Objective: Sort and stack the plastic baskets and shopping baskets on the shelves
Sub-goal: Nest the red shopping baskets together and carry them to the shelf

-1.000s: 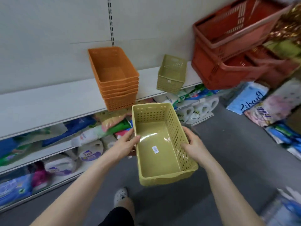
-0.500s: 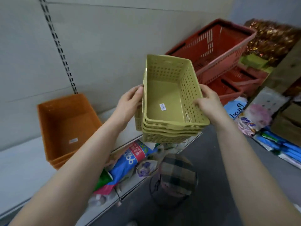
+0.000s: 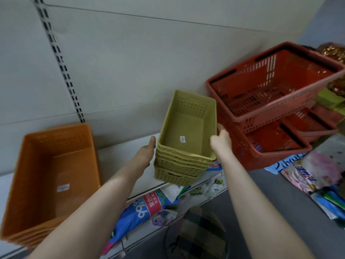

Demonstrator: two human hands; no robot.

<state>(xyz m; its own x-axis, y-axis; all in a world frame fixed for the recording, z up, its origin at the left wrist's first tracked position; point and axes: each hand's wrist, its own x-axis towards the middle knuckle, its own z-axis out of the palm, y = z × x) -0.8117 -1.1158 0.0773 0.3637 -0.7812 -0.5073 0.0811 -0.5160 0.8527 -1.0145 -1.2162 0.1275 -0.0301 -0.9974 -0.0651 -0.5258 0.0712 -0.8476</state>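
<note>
Shelf (image 3: 112, 157): green baskets (image 3: 183, 136) between left hand (image 3: 147, 152) and right hand (image 3: 221, 142).

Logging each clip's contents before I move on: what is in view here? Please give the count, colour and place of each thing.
green baskets: one nested stack of about five, olive, mid-shelf
orange baskets: one nested stack, count unclear, orange, shelf left
shopping baskets: at least three, red, piled at right
shelf: one, white, under the small baskets
packaged goods: several, mixed colours, lower shelf
packs: several, pink and blue, far right
checked object: one, dark, bottom centre
left hand: fingers straight, at the green stack's left side
right hand: at the top green basket's right rim, grip unclear
</note>
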